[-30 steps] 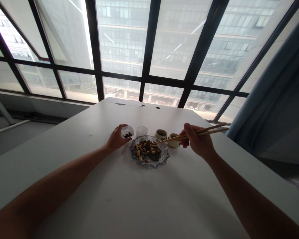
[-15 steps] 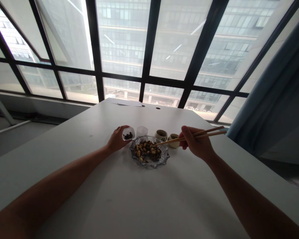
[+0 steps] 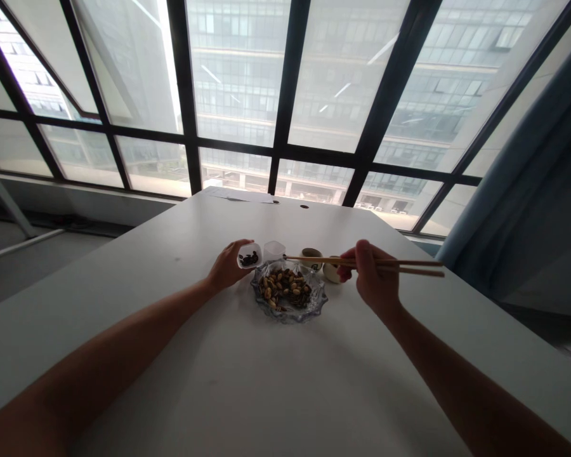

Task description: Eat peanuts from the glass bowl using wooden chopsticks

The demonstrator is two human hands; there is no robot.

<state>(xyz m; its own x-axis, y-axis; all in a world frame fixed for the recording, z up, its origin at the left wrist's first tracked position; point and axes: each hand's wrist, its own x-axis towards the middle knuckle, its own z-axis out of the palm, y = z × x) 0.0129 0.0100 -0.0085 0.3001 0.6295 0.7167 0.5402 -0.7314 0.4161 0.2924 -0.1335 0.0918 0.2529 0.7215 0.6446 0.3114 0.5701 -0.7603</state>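
Note:
My left hand (image 3: 226,265) is closed around a small clear plastic cup (image 3: 247,247), tilted toward me with several dark seeds (image 3: 249,259) inside. In my right hand (image 3: 375,282) is a pair of wooden chopsticks (image 3: 323,259), held nearly level. Their tips are close together above the far rim of a scalloped glass bowl (image 3: 320,299), with a tiny dark bit at the end, perhaps a seed. Pale nuts and dark seeds (image 3: 285,285) lie mixed in this bowl. Just behind the tips stands a second clear plastic cup (image 3: 275,247).
Two small ceramic cups, one (image 3: 311,253) behind the bowl and another (image 3: 332,273) partly hidden by my right fingers, stand on the white table (image 3: 266,381). Papers (image 3: 238,195) lie at its far edge. Beyond are large windows, and a blue curtain (image 3: 499,190) hangs at right.
The chopsticks' tips have risen out of the nuts and seeds and moved left and away from me, toward the plastic cups. My left hand still holds its cup.

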